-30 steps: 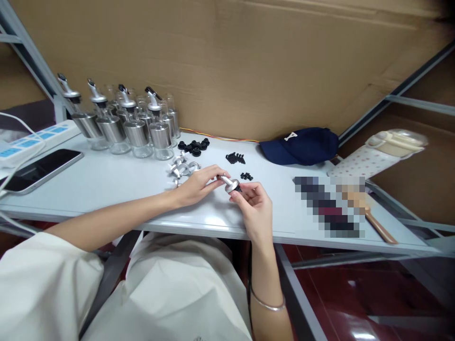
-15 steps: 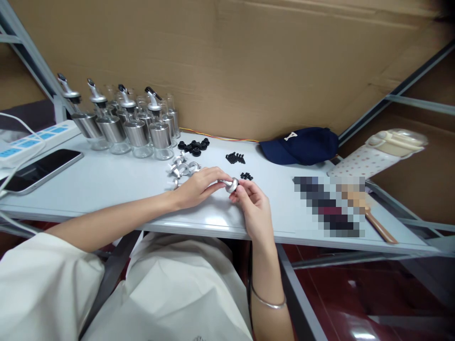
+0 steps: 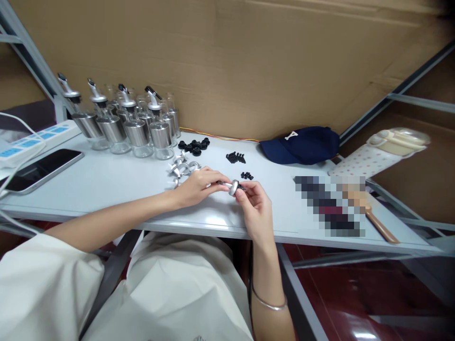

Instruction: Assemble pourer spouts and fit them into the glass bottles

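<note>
Between my two hands, above the front part of the table, is a silver pourer spout (image 3: 233,187) with black parts at both ends. My left hand (image 3: 201,188) pinches its narrow spout end. The fingers of my right hand (image 3: 256,208) are closed on the black stopper end, partly hiding it. Silver spout parts (image 3: 182,166) lie just behind my left hand. Farther back is a cluster of black rubber stoppers (image 3: 194,147). Small black lever pieces (image 3: 235,157) and tiny black pieces (image 3: 246,175) rest on the table beyond my right hand.
Several glass-and-steel bottles (image 3: 135,135), some with pourers, stand at the back left. A phone (image 3: 42,170) and a power strip (image 3: 53,135) lie at the left. On the right are a navy cap (image 3: 302,146), a dotted tumbler (image 3: 377,154) and a wooden handle (image 3: 381,226).
The pourer has turned slightly in my hands, and its black stopper end shows more now. My hands have hardly shifted, and the things on the table stay in place.
</note>
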A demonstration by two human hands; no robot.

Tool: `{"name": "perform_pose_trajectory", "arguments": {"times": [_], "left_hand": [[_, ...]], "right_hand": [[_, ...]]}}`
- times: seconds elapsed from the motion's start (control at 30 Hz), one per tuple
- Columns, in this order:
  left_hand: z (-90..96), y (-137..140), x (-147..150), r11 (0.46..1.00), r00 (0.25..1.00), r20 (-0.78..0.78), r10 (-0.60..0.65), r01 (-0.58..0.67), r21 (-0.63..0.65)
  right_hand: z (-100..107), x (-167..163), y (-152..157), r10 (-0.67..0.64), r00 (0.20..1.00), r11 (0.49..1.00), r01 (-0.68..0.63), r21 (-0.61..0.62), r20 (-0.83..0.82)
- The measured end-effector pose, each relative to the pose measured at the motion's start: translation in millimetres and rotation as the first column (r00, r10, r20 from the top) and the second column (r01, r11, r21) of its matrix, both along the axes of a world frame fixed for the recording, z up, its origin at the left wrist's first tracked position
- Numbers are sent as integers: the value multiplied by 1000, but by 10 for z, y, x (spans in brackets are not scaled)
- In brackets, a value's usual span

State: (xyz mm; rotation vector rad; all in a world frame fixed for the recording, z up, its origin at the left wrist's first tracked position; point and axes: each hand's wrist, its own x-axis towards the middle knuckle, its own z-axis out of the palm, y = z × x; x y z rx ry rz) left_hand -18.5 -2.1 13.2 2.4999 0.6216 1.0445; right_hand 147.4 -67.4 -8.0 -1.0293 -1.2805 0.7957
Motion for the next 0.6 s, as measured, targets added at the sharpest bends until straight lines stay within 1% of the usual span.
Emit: {"name": "perform_pose_trajectory", "arguments": {"times": [0.07, 0.13, 0.17, 0.23, 0.33, 0.4, 0.47, 0.53, 0.6], "left_hand": [[23, -30, 9, 997, 1000, 18, 20, -18, -74], [44, -56, 16, 979, 999, 40, 35, -26, -201], [53, -64, 19, 959, 998, 55, 36, -19, -281], [71, -63, 20, 894, 996, 90, 22, 21, -447], [100, -26, 10, 765, 993, 114, -16, 85, -638], [116, 9, -2, 689, 993, 106, -49, 110, -717], [123, 39, -12, 634, 992, 104, -77, 129, -763], [121, 59, -18, 605, 991, 104, -84, 134, -785], [117, 65, -18, 603, 992, 98, -80, 126, -787]], "right_hand": [[9, -12, -15, -22, 999, 999, 20, 35, 42], [12, -18, -28, -34, 996, 997, 27, 74, 84], [11, -18, -33, -38, 993, 995, 28, 93, 108], [4, -17, -40, -55, 985, 992, 35, 123, 163], [-5, -15, -47, -90, 962, 986, 49, 162, 258], [-2, -17, -51, -110, 941, 981, 50, 190, 319], [10, -22, -54, -123, 918, 976, 43, 212, 378], [26, -26, -51, -129, 892, 974, 31, 225, 434], [41, -31, -40, -133, 866, 972, 20, 233, 482]]}}
